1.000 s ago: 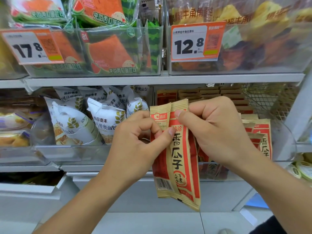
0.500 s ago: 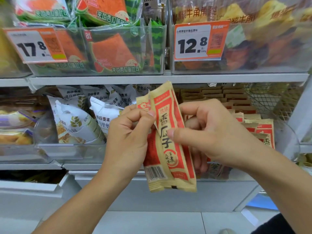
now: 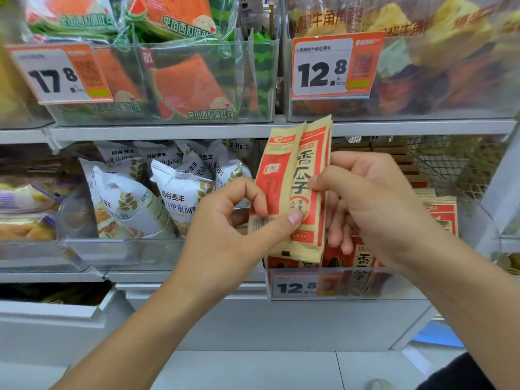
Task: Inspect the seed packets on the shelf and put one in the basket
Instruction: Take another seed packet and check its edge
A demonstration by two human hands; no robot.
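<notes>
Head view: two tan-and-red paper seed packets (image 3: 295, 190) held upright before the shelf bin. Left hand (image 3: 233, 235) pinches their lower part, thumb in front; right hand (image 3: 371, 204) pinches the right edge. Since a second ago they have risen, uncovering the bin's price label (image 3: 295, 287).

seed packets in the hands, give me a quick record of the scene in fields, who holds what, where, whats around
held: two seed packets, upright, overlapping
left hand: pinches the packets' lower part
right hand: grips their right edge
position: in front of the shelf edge
stock below: more seed packets in a clear bin, tag 12.8
left neighbour: white bread bags
basket: not in view
</notes>
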